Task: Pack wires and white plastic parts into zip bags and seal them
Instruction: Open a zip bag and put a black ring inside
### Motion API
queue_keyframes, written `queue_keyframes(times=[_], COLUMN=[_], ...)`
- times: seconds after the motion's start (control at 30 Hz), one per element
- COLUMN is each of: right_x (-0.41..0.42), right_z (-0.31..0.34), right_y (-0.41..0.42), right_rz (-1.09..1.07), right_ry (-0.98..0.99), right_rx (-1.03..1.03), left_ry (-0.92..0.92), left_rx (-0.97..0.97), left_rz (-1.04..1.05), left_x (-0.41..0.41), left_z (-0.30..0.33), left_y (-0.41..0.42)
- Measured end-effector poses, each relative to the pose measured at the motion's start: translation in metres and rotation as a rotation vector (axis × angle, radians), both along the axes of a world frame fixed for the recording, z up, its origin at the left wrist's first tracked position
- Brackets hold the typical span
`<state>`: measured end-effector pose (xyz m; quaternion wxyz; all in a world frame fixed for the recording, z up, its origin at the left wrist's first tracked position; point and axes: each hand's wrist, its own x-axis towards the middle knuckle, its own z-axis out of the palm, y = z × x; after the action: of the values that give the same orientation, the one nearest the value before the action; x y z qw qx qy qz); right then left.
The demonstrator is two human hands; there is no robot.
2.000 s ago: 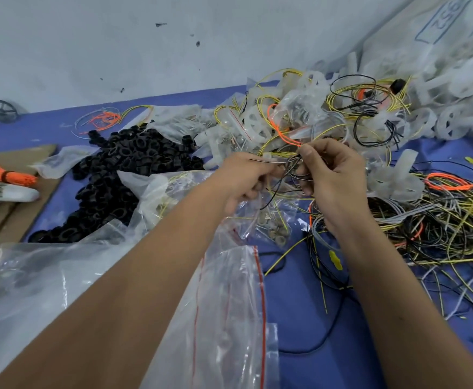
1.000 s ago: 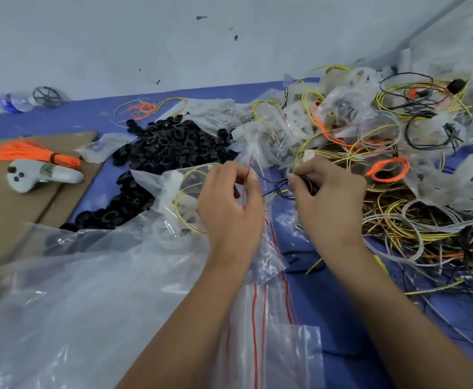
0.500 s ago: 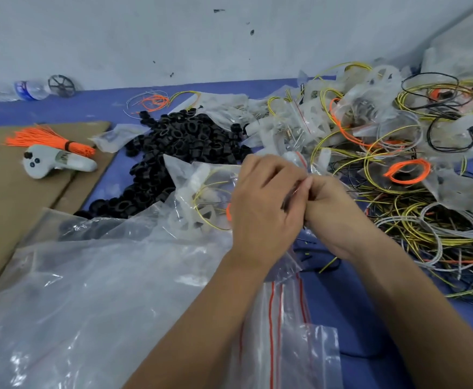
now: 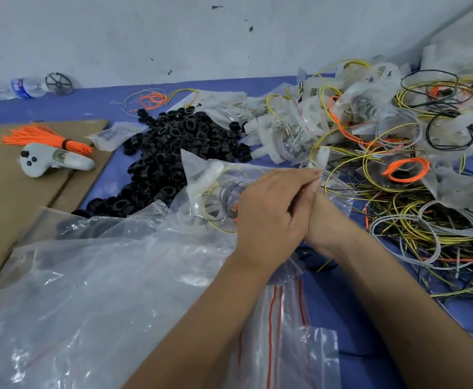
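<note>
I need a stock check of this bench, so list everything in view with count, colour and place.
zip bag: one, clear, centre, holding wires and a white plastic part, under the hands
loose wires: many, yellow, black, grey, orange, tangled at right
packed bags: several, clear, piled at the far right
black rings: a large heap, black, centre left
empty zip bags: a few, clear with red lines, near centre
large plastic sheet: one, clear, near left
orange wire bundle: one, on the cardboard
controller: one, white, on the cardboard
cardboard: brown, left
bottle: one, clear, far left by the wall
left hand: over the zip bag's mouth
right hand: mostly hidden behind the left hand
</note>
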<state>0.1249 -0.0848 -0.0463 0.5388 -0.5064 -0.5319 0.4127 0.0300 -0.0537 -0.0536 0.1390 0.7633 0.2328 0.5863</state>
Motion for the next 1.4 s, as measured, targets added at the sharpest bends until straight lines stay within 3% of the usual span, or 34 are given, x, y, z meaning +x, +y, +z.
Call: queue_keyframes(times=[0.17, 0.27, 0.43, 0.53, 0.73, 0.93, 1.13, 1.27, 1.4], right_x=[0.000, 0.011, 0.033, 0.045, 0.047, 0.043, 0.050, 0.052, 0.046], right_z=[0.006, 0.004, -0.004, -0.012, 0.000, 0.005, 0.008, 0.007, 0.017], right_y=[0.002, 0.010, 0.014, 0.009, -0.002, -0.013, -0.011, -0.011, -0.012], right_rz=[0.028, -0.255, -0.532, -0.575, -0.666, -0.424, -0.469, -0.603, -0.754], right_ry=[-0.007, -0.203, -0.055, -0.249, -0.777, -1.090, -1.116, -0.917, -0.605], right_rx=[0.035, 0.128, 0.013, -0.136, -0.118, -0.359, -0.205, 0.021, 0.420], left_ry=[-0.051, -0.051, 0.112, 0.172, 0.293, 0.330, -0.039, -0.193, -0.309], left_rx=[-0.070, -0.222, -0.542, -0.567, -0.526, -0.511, -0.596, -0.627, -0.643], left_rz=[0.042, 0.137, 0.319, 0.346, 0.387, 0.382, 0.333, 0.309, 0.311], left_x=[-0.001, -0.004, -0.008, -0.010, -0.014, -0.014, -0.017, -0.015, -0.014], left_z=[0.001, 0.000, -0.009, -0.009, -0.012, -0.010, -0.006, -0.004, -0.001], left_y=[-0.001, 0.004, 0.018, 0.019, 0.026, 0.023, 0.020, 0.021, 0.021])
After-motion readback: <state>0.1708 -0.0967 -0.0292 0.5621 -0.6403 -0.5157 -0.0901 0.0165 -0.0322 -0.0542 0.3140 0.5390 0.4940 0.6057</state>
